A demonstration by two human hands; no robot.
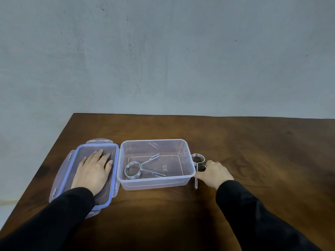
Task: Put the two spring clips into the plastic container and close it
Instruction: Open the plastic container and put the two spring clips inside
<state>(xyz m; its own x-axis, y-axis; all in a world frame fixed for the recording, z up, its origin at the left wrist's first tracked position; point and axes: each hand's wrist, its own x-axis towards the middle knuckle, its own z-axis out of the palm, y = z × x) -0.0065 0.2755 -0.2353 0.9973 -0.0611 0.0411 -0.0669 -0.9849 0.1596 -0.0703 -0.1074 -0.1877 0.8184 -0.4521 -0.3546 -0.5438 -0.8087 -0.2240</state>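
A clear plastic container [188, 156] stands open on the wooden table, and one metal spring clip [135, 168] lies inside it at the left. Its lid [62, 171], clear with a blue seal and side latches, lies flat just left of the container. My left hand [94, 169] rests flat on the lid, fingers spread. A second spring clip [198, 159] lies on the table against the container's right side. My right hand [212, 172] covers the clip's handles, fingers curled around them; one handle tip sticks out below the thumb.
The brown wooden table [235, 142] stretches to the right and toward me. Its left edge runs diagonally close to the lid. A grey wall stands behind the far edge.
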